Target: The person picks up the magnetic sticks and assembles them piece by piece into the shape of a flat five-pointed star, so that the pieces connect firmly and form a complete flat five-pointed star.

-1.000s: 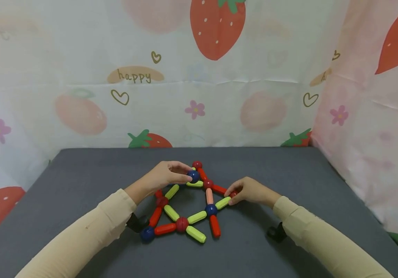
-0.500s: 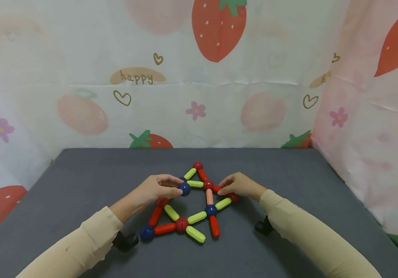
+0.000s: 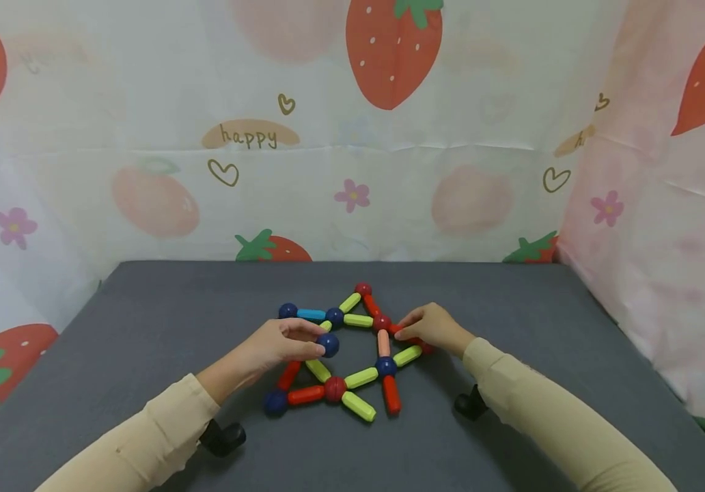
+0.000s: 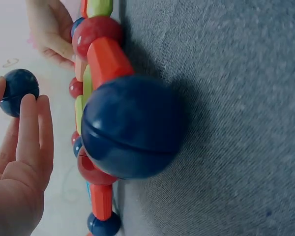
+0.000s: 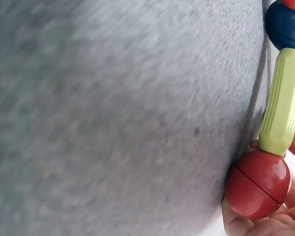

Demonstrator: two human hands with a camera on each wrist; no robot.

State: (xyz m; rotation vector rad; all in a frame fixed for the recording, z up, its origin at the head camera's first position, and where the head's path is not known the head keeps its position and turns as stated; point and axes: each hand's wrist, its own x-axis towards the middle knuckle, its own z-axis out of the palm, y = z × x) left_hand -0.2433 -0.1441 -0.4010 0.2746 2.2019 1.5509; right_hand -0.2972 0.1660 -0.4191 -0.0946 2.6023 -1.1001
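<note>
My left hand [image 3: 269, 355] pinches a loose blue ball [image 3: 328, 344] between thumb and fingertips. In the left wrist view, this blue ball [image 4: 19, 92] sits apart from the other pieces. Below and around it lies a flat frame of coloured rods and balls that looks like a magnetic building set. At the frame's right side my right hand [image 3: 438, 329] pinches a red rod [image 3: 395, 329], its far end partly covered by the fingers. The red ball [image 5: 258, 184] at that corner joins a lime rod [image 5: 282, 103]. My left hand hides part of the frame's left side.
A blue rod [image 3: 311, 315] runs to a blue ball [image 3: 288, 311] at the far left of the frame. Towards me, a lime rod [image 3: 358, 406] and a red rod [image 3: 392, 396] have free ends. The grey tabletop [image 3: 512, 294] meets a strawberry-print cloth [image 3: 389, 219] behind.
My left hand has carried the blue ball back towards me and leftward, off the far side. My right hand has shifted from the right corner ball onto the red rod. The view has swung slightly.
</note>
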